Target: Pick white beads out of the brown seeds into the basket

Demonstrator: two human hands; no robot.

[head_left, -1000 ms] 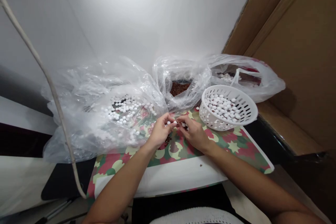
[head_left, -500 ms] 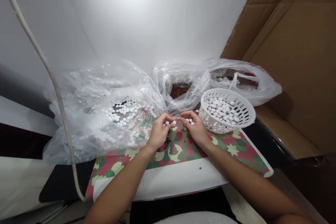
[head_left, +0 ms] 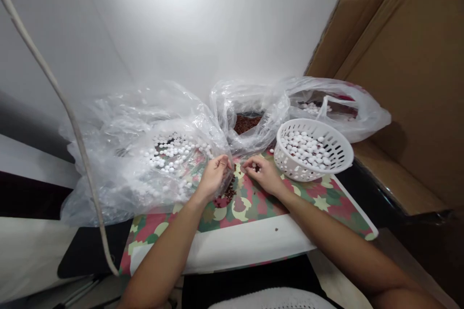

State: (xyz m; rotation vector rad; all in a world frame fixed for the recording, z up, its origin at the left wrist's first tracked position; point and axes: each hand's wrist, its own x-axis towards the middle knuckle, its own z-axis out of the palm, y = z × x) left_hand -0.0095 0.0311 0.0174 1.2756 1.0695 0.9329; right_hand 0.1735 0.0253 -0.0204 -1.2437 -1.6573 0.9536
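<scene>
My left hand [head_left: 214, 175] is closed, fingers curled in, beside the right edge of a clear plastic bag [head_left: 119, 154]. What it holds is hidden. To its right, my right hand [head_left: 267, 175] is curled over the table with thumb and fingertips close together; small pale balls show in part between its fingers. Many white balls [head_left: 170, 154] lie in and under the clear bag on the left. A little heap of small brown pieces [head_left: 228, 194] lies on the patterned cloth [head_left: 250, 219] between my hands.
A white slotted basket [head_left: 342, 157] of white balls stands right of my right hand. Behind are an open bag with brown pieces [head_left: 246, 124] and another bag [head_left: 373, 113] with white balls. Cardboard [head_left: 409, 58] stands at the right; a cable [head_left: 81, 140] hangs at the left.
My hands were together at the fingertips with white balls showing in both. They have moved apart, the left hand going left and closing, uncovering more of the brown heap.
</scene>
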